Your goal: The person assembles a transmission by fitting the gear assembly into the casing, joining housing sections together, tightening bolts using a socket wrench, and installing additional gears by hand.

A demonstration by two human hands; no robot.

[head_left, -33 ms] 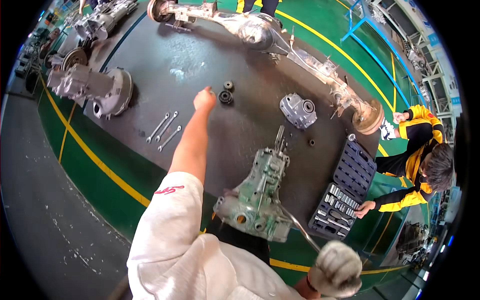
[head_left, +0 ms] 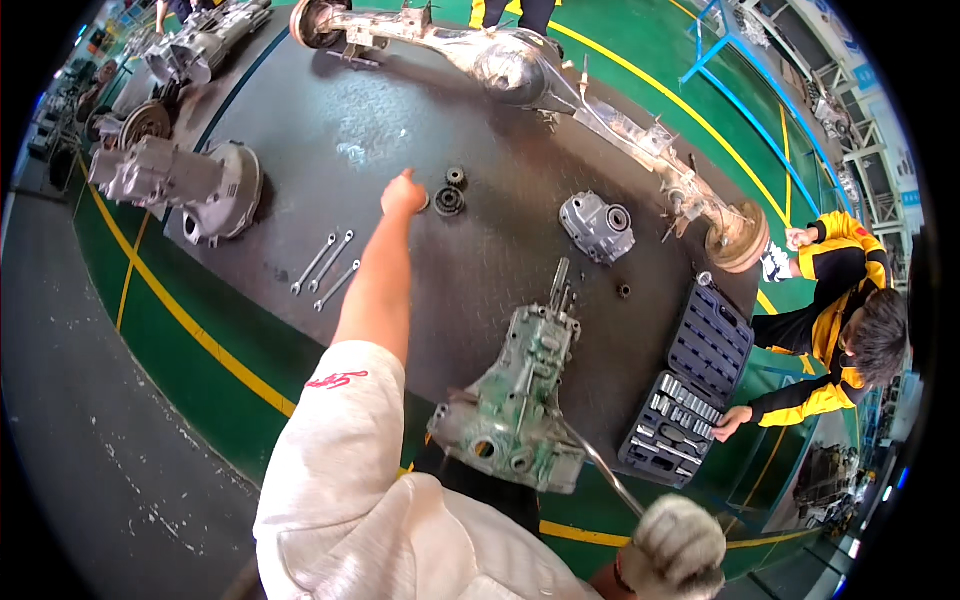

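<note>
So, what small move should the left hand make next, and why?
Perhaps ease the left hand slightly right, toward the larger dark gear: the hand is over the table just left of that gear, with no large part standing between them.

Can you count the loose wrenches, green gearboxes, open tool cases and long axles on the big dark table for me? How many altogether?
Loose wrenches: 3
Green gearbox: 1
Open tool case: 1
Long axle: 1
Total: 6
</note>
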